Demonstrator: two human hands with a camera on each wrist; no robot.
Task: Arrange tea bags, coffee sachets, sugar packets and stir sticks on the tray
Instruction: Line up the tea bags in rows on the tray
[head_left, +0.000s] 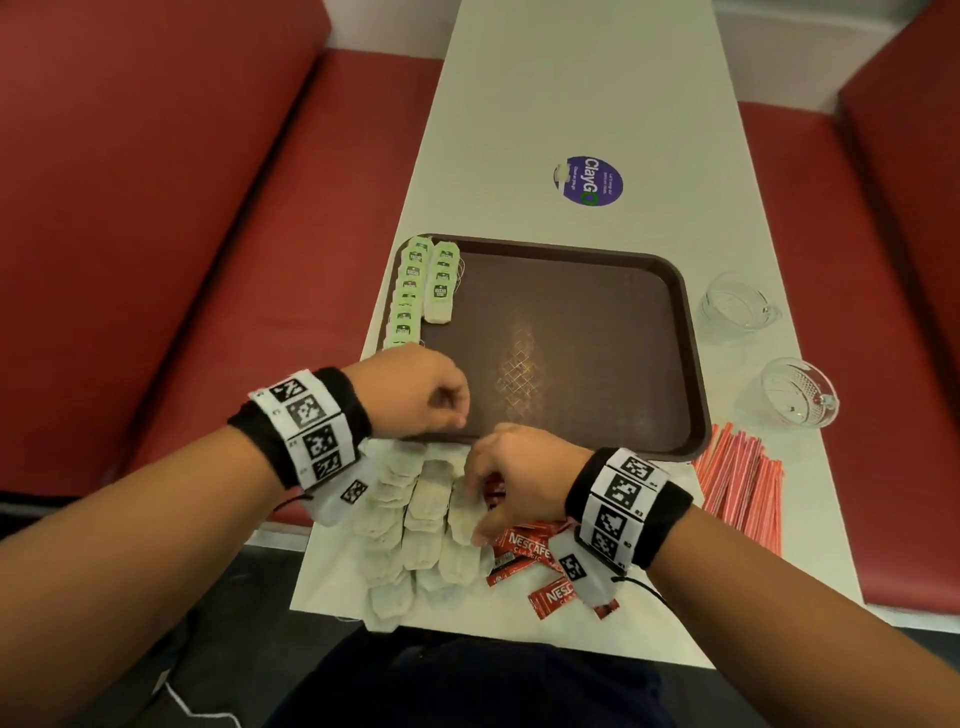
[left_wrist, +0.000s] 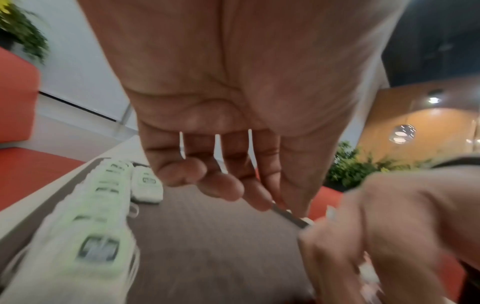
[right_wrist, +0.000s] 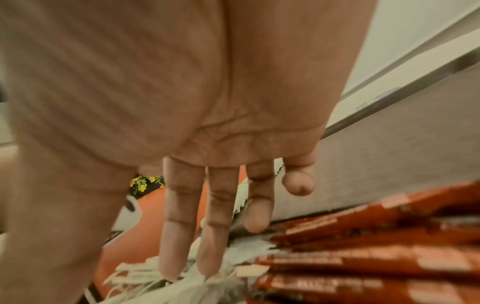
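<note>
Left hand: fingers curled in, index and thumb pinching something thin and flat, probably a tea bag tag; too blurred to name. Hand sits over the tray's 7 o'clock corner.

Right hand: fingers mostly straight and slightly spread, pointing down, tips on the loose tea bags. Little finger curled back. Thumb state: cannot tell. Nothing gripped that the views show. The two hands sit just beside each other at the tray's near rim.

Loose tea bags: three rough overlapping rows on the table, at 6 o'clock of the tray, just off its rim.

Placed tea bags: one long overlapping row with green tags along the tray's 9 o'clock edge, plus a shorter row just beside it, toward the 10 o'clock corner.

Coffee sachets: red, scattered on the table at 3 o'clock of the loose tea bags, partly under the right wrist.

Stir sticks: red-and-white bundle at the tray's 4 o'clock, off the tray.

Two glass cups at the tray's 3 o'clock. Round sticker at 12 o'clock. Red seats on both sides.
</note>
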